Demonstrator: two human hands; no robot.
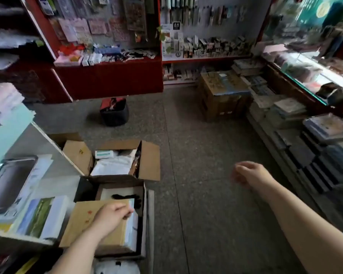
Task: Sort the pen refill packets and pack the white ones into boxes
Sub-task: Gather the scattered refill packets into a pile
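Note:
Two open cardboard boxes stand on the floor at the lower left. The farther box [147, 163] holds white packets [115, 165] and a small teal-and-white box. In the nearer box [143, 224] are white packets [132, 230] and a dark object. My left hand [112, 216] rests on the nearer box's brown flap [83, 214], fingers curled at the flap's edge beside the white packets; whether it grips anything is unclear. My right hand [249, 175] hangs over the bare floor to the right, blurred, its fingers loosely curled with nothing visible in them.
A low shelf [28, 147] at the left carries a metal tray [10, 184] and stacked paper. A black-and-red bag [114, 111] sits on the floor ahead. A large carton [222, 95] and stacks of books [289, 115] line the right side. Red display shelves stand behind.

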